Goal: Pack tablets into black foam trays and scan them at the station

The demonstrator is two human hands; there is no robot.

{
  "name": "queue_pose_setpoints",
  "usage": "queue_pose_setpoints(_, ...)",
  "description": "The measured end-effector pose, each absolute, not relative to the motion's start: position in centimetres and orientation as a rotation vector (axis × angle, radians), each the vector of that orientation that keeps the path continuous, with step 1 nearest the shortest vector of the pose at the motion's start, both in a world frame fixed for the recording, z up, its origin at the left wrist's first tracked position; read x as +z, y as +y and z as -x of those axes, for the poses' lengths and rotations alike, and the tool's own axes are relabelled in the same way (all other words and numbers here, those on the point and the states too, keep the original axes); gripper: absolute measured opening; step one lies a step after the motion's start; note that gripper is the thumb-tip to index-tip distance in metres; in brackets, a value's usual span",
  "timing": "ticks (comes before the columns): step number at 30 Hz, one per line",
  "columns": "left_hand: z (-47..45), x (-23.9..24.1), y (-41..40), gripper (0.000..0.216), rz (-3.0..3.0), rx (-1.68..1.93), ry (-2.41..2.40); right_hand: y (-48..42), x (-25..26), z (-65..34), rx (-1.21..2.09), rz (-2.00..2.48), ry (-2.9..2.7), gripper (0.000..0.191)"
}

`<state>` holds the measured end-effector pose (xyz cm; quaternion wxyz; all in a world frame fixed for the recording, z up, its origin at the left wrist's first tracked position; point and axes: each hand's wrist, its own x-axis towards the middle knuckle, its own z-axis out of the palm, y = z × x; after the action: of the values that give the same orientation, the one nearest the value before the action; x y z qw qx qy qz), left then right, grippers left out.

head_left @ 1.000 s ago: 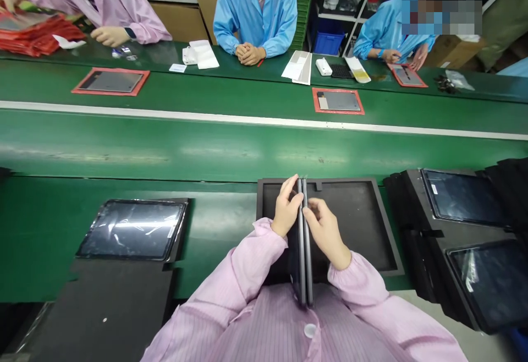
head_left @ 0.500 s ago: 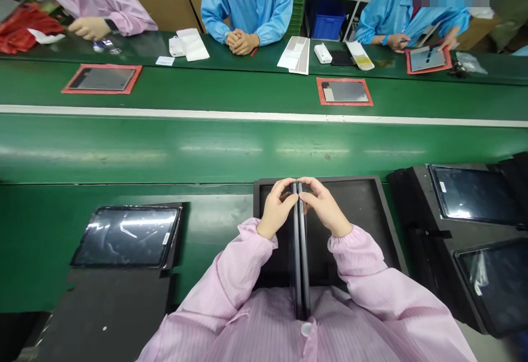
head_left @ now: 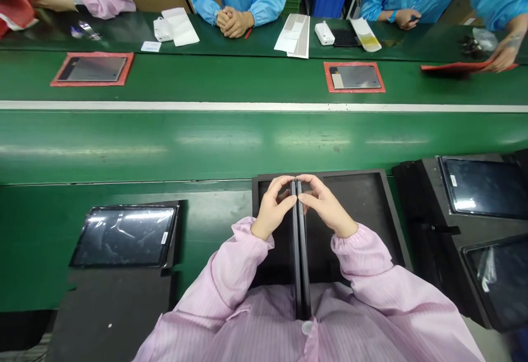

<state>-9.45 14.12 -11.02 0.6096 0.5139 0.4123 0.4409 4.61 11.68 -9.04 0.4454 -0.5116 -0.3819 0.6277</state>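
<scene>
Black slabs [head_left: 304, 268] stand on edge over tray [head_left: 363, 213], far ends pinched by L hand [head_left: 270, 208] & R hand [head_left: 328, 208], prob. aligning; next needs even grip.

Left gap: bare glossy green counter [head_left: 214, 210] between the flat black glass-faced tablet [head_left: 124, 235] and left hand [head_left: 272, 208].
Centre: two thin dark upright slabs [head_left: 301, 263] bar the way to the right hand [head_left: 326, 206].
Right: tall black foam stack [head_left: 437, 263] beside the shallow black tray [head_left: 395, 213].
Far: open counter up to the long white strip [head_left: 264, 107].

The person wears a pale pink, finely striped smock [head_left: 270, 329] with gathered cuffs [head_left: 347, 242] and a white button [head_left: 306, 327].
</scene>
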Motion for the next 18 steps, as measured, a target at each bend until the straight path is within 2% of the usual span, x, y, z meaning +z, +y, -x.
queue_pose_setpoints(4, 10.1, -11.3, 14.1, 0.042, -1.23, 0.929, 0.863, 11.5, -9.2, -5.3, 1.649, 1.228, -1.033, 0.05)
queue_pose_setpoints(11, 10.3, -12.0, 14.0, 0.042, -1.315, 0.931, 0.834, 11.4, -9.3, -5.6, 1.652, 1.221, -1.095, 0.053)
queue_pose_setpoints(18, 11.1, -12.6, 13.7, 0.068, -1.377, 0.853, 0.74, 10.8, -9.7, -6.0, 1.648, 1.242, -1.207, 0.069)
